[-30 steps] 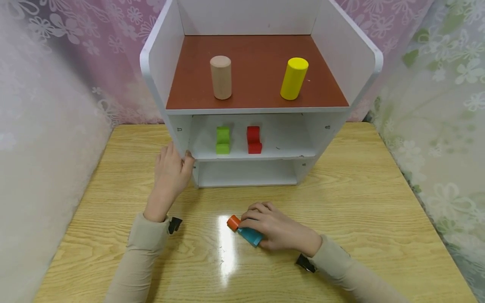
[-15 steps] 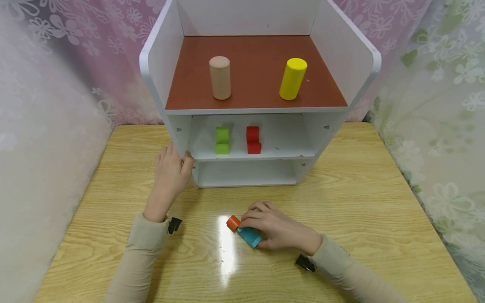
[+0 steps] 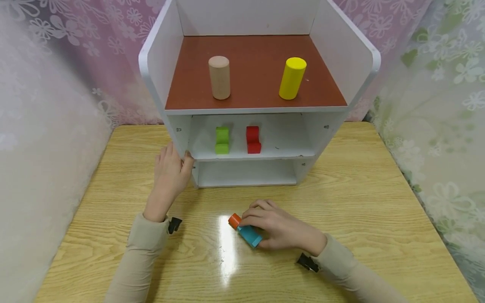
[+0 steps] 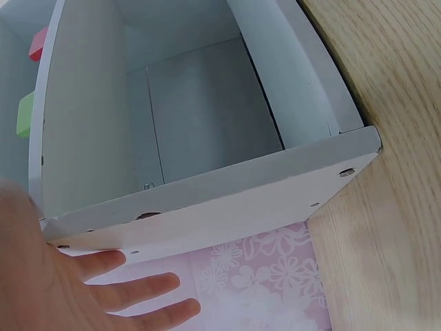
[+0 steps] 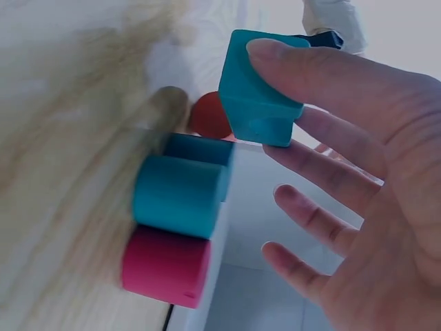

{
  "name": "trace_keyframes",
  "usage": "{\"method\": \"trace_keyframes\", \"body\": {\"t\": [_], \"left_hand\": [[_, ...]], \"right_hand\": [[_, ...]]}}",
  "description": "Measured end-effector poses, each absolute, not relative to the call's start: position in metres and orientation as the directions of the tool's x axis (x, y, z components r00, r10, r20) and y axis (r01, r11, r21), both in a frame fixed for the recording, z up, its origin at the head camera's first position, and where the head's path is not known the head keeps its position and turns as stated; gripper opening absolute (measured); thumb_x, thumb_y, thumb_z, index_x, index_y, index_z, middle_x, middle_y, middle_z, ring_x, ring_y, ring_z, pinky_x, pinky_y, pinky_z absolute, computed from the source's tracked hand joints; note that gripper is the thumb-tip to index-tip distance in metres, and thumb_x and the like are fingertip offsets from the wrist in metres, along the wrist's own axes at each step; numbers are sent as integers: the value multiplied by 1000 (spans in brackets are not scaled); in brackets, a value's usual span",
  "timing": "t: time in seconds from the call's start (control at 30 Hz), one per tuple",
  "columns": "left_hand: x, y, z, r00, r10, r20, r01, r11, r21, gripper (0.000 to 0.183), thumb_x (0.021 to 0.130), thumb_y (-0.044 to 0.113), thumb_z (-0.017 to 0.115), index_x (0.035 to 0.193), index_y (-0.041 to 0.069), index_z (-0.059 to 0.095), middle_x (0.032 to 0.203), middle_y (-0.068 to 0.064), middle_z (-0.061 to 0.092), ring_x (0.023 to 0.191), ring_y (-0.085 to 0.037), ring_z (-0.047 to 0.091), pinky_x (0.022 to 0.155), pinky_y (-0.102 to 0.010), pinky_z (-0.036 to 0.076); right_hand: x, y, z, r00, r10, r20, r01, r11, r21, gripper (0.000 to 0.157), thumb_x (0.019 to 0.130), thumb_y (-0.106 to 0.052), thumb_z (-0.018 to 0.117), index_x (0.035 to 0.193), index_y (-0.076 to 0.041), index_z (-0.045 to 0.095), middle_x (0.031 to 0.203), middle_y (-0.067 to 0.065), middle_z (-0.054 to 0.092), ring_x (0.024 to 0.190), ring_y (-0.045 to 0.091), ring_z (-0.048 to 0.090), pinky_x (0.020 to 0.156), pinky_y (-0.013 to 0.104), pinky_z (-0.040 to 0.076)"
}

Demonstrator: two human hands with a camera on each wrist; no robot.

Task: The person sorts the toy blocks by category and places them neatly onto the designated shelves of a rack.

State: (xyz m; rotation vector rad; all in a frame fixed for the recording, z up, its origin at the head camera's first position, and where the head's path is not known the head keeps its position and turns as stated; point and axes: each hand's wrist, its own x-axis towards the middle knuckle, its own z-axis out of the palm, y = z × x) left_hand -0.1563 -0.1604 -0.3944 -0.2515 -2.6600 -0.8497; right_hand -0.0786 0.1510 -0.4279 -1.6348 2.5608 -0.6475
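From my head, my right hand [image 3: 282, 228] has the teal block [image 3: 250, 236] midway between the table [image 3: 360, 189]'s side edges, long axis toward its back left corner. At the left wrist, my left hand [image 4: 58, 300], straight-fingered, touches the shelf [image 4: 207, 181]. At the right, thumb and fingertip pinch the block.

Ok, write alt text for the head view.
Right hand pinching a teal block beside an orange piece at a wooden table; left hand touching a white shelf unit bearing tan cylinder, yellow cylinder, green block and red block.
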Motion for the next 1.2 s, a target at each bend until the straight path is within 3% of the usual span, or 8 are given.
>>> {"method": "trace_keyframes", "body": {"t": [0.27,0.5,0.73,0.93,1.03,1.2], "left_hand": [[-157,-162,-395,-924,63,377,270,806,527,44,100,28,35,134,4,46,115,-22,55,108,-44,50,90,-60,36],[-157,-162,-395,-924,63,376,267,811,521,43,99,28,35,134,4,46,113,-21,55,107,-44,50,88,-59,36],[-157,-162,-394,-925,63,375,267,809,523,46,100,28,36,137,4,45,119,-22,55,112,-45,47,90,-59,34],[-157,-161,-394,-926,70,371,268,814,516,45,100,29,35,136,4,45,120,-22,54,117,-46,47,93,-61,34],[-158,-161,-395,-925,70,372,268,815,513,44,100,29,36,134,4,46,119,-22,54,116,-46,47,93,-61,34],[-158,-161,-395,-924,70,377,271,814,514,42,100,29,35,132,4,47,116,-21,55,113,-45,48,90,-59,35]], "right_hand": [[-78,153,-415,-417,-873,252,-887,330,-321,63,68,-21,89,125,-17,64,124,-4,62,117,21,49,98,45,41],[-77,159,-398,-447,-840,307,-879,349,-324,67,64,-22,92,125,-17,64,123,-3,62,115,20,49,92,43,42],[-81,166,-379,-466,-803,371,-877,363,-315,60,70,-24,89,124,-16,65,122,-5,62,115,20,49,91,40,38],[-86,175,-363,-470,-773,425,-881,384,-276,66,66,-27,92,124,-12,65,123,-1,62,112,22,49,85,40,39],[-89,179,-354,-474,-760,445,-880,390,-271,66,67,-25,91,126,-10,64,123,1,62,110,23,49,85,41,38],[-96,187,-341,-478,-744,467,-878,401,-260,59,79,-26,81,130,-8,61,126,5,60,109,26,49,89,42,37]]}}
